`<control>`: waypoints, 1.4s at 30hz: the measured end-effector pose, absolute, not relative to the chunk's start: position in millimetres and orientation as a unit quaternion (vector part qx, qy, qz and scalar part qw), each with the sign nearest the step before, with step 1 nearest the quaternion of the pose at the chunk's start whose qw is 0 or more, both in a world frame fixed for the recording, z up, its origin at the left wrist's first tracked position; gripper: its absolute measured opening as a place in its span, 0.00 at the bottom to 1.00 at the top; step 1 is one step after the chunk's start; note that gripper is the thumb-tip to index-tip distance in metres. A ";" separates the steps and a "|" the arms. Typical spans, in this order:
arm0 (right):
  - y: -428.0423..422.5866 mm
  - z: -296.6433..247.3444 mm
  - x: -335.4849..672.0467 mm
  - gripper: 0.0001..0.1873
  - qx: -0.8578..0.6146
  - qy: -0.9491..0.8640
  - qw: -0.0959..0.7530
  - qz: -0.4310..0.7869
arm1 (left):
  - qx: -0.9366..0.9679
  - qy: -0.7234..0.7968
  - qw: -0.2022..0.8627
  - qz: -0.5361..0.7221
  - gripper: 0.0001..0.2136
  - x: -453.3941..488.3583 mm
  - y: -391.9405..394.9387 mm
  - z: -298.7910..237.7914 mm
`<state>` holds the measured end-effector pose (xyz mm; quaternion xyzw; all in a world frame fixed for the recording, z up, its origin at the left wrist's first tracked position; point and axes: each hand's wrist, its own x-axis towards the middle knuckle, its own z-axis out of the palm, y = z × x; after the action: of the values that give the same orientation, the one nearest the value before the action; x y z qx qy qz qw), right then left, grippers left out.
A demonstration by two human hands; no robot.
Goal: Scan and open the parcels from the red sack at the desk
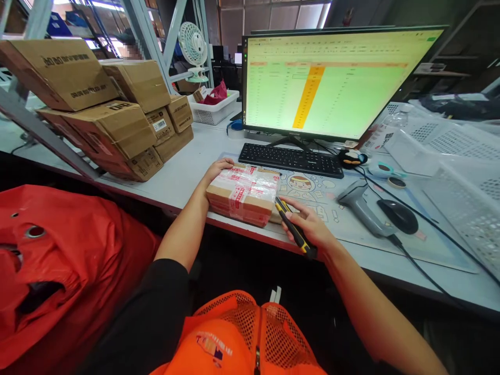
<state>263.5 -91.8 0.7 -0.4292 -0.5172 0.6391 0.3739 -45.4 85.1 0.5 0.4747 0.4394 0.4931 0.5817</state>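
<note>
A cardboard box (244, 194) wrapped in clear tape with red print lies at the front edge of the desk. My left hand (217, 171) rests against its left side and far corner, fingers laid along the cardboard, steadying or touching it. In my right hand (307, 223) is a yellow and black utility knife (295, 229), the fingers closed round its handle. The knife's front end points up and left at the box's right side; whether the blade touches the tape I cannot tell. A piece of cardboard partly shows behind the knife.
Stacked cardboard boxes (113, 125) stand at the left beside a metal frame. A monitor (336, 83) and keyboard (291, 160) are behind the box. To the right lie a barcode scanner (367, 208), a mouse (397, 215), cables and white baskets (469, 172). A red bag (70, 260) is at lower left.
</note>
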 end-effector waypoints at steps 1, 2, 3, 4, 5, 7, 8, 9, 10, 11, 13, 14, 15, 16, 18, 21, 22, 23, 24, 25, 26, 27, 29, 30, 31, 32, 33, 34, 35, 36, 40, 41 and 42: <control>-96.6 0.2 263.1 0.48 -0.426 -0.518 0.368 0.644 | 0.475 0.444 0.577 0.495 0.08 -44.3 83.6 1.9; -100.7 -0.4 263.2 0.49 -0.424 -0.517 0.363 0.649 | 0.474 0.450 0.571 0.497 0.07 -42.9 82.0 3.5; -103.9 -1.2 264.1 0.50 -0.421 -0.515 0.359 0.654 | 0.471 0.458 0.564 0.500 0.07 -41.3 80.6 5.2; -106.3 -2.2 265.8 0.50 -0.422 -0.512 0.359 0.656 | 0.467 0.468 0.553 0.506 0.06 -39.6 79.5 7.1; -108.0 -3.5 268.5 0.50 -0.429 -0.508 0.363 0.652 | 0.461 0.479 0.540 0.516 0.06 -37.7 78.4 8.8; -110.4 -6.9 276.8 0.48 -0.460 -0.493 0.390 0.627 | 0.441 0.505 0.501 0.548 0.05 -33.7 74.3 10.5; -111.5 -8.9 282.2 0.48 -0.477 -0.483 0.409 0.610 | 0.425 0.518 0.475 0.570 0.05 -31.2 69.5 9.7; -112.8 -11.0 288.1 0.48 -0.492 -0.471 0.426 0.596 | 0.407 0.532 0.445 0.594 0.06 -27.8 61.5 7.2; -114.3 -13.1 294.2 0.49 -0.504 -0.458 0.441 0.585 | 0.386 0.544 0.413 0.620 0.08 -23.0 49.3 2.7; -115.9 -15.0 300.1 0.49 -0.512 -0.447 0.452 0.578 | 0.367 0.554 0.377 0.645 0.12 -16.3 32.3 -3.8; -118.7 -17.6 310.4 0.49 -0.520 -0.436 0.466 0.568 | 0.357 0.559 0.316 0.678 0.20 3.5 -14.8 -21.5; -119.4 -17.8 314.5 0.49 -0.523 -0.435 0.471 0.562 | 0.391 0.552 0.285 0.679 0.25 16.0 -42.8 -30.7; -119.1 -17.1 317.8 0.48 -0.526 -0.436 0.474 0.555 | 0.465 0.526 0.295 0.648 0.29 29.1 -71.0 -38.4; -117.8 -15.5 320.3 0.48 -0.529 -0.439 0.477 0.548 | 0.545 0.485 0.323 0.602 0.32 41.2 -97.1 -42.8; -111.4 -10.0 323.4 0.49 -0.532 -0.445 0.483 0.534 | 0.670 0.389 0.365 0.516 0.28 57.0 -132.1 -38.3; -92.8 0.0 322.7 0.49 -0.537 -0.459 0.482 0.519 | 0.741 0.345 0.297 0.494 0.10 46.1 -119.8 -4.3; -84.7 2.7 320.5 0.48 -0.539 -0.464 0.478 0.515 | 0.721 0.380 0.258 0.519 0.09 34.5 -99.8 7.8; -76.0 4.8 317.1 0.46 -0.539 -0.470 0.474 0.514 | 0.698 0.421 0.218 0.537 0.10 21.1 -75.7 17.3; -67.1 6.5 312.5 0.44 -0.538 -0.474 0.471 0.514 | 0.684 0.462 0.183 0.535 0.13 7.6 -50.6 23.3; -58.1 7.8 306.8 0.43 -0.535 -0.476 0.470 0.515 | 0.681 0.498 0.162 0.512 0.17 -4.4 -27.4 25.5; -49.4 9.1 300.2 0.41 -0.532 -0.476 0.471 0.518 | 0.688 0.520 0.157 0.482 0.17 -13.9 -8.4 24.4; -41.3 10.2 293.0 0.40 -0.530 -0.474 0.472 0.521 | 0.697 0.531 0.151 0.458 0.17 -20.4 4.8 20.8; -28.5 12.5 278.6 0.39 -0.524 -0.471 0.476 0.527 | 0.713 0.540 0.138 0.425 0.18 -24.6 12.4 10.3; -24.4 13.3 272.5 0.39 -0.519 -0.472 0.481 0.526 | 0.715 0.544 0.129 0.420 0.19 -23.2 8.0 4.9; -22.2 13.9 267.6 0.39 -0.513 -0.474 0.487 0.524 | 0.714 0.549 0.120 0.418 0.20 -20.3 -0.4 0.4; -22.1 14.0 264.4 0.39 -0.506 -0.477 0.495 0.521 | 0.709 0.556 0.114 0.419 0.22 -16.5 -11.0 -2.9; -23.8 13.7 262.9 0.40 -0.500 -0.480 0.501 0.519 | 0.703 0.564 0.112 0.418 0.24 -12.3 -22.5 -4.9; -27.4 13.1 263.0 0.40 -0.497 -0.481 0.502 0.519 | 0.698 0.572 0.114 0.416 0.25 -8.2 -33.4 -5.8; -32.6 12.2 264.5 0.41 -0.496 -0.481 0.499 0.523 | 0.693 0.579 0.116 0.414 0.26 -4.5 -42.8 -5.7; -39.2 11.2 266.8 0.42 -0.496 -0.481 0.492 0.530 | 0.688 0.586 0.119 0.411 0.27 -1.3 -50.0 -4.9; -73.4 4.8 275.3 0.46 -0.488 -0.488 0.446 0.569 | 0.680 0.605 0.125 0.395 0.30 4.6 -58.0 -0.5; -82.5 2.0 275.8 0.48 -0.483 -0.490 0.436 0.580 | 0.682 0.607 0.121 0.390 0.30 5.0 -57.1 0.0; -91.2 -1.2 275.9 0.49 -0.478 -0.492 0.425 0.591 | 0.684 0.611 0.113 0.383 0.30 5.2 -56.2 0.1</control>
<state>275.9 -91.2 -1.2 -0.4777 -0.4920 0.5907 0.4253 5.2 -56.2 0.1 0.6841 0.6105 0.3826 0.1132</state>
